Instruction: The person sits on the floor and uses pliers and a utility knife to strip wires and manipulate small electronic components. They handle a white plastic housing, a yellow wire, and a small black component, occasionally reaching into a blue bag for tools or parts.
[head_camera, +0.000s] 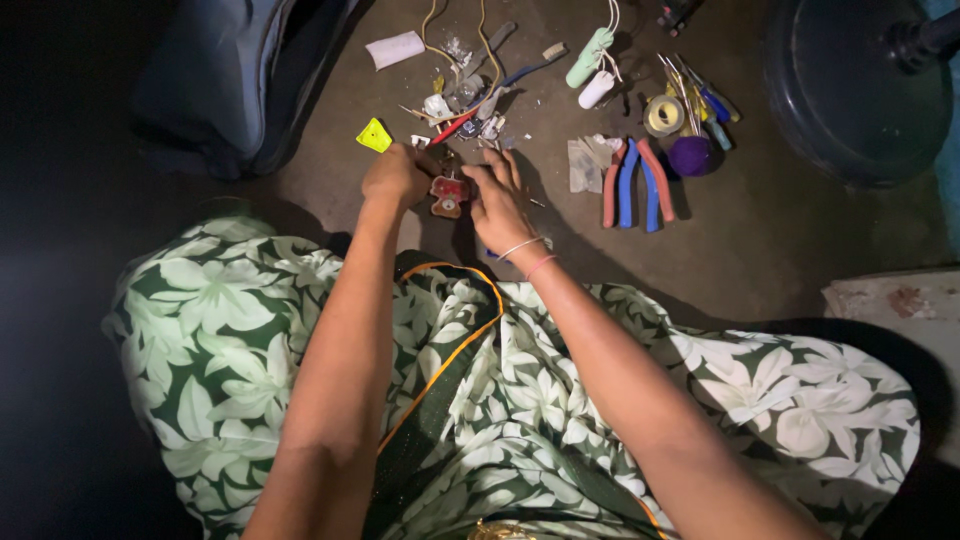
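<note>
A small red and white electrical part (449, 193) sits between my two hands, just above the dark floor. My left hand (397, 175) is closed on its left side, fingers curled. On its right side my right hand (497, 195) pinches it, fingers bent over it; thin bangles ring that wrist. Loose wires and small white and red parts (462, 105) lie just beyond the hands. My lap, in a green cloth with white leaves (500, 400), fills the lower half of the view.
Red-handled and blue-handled pliers (630, 182) lie to the right, with a tape roll (663, 115), a purple round thing (690, 156) and screwdrivers (705, 95). A yellow plastic piece (375, 136) lies left. A dark round base (850, 90) stands top right, a dark bag (230, 80) top left.
</note>
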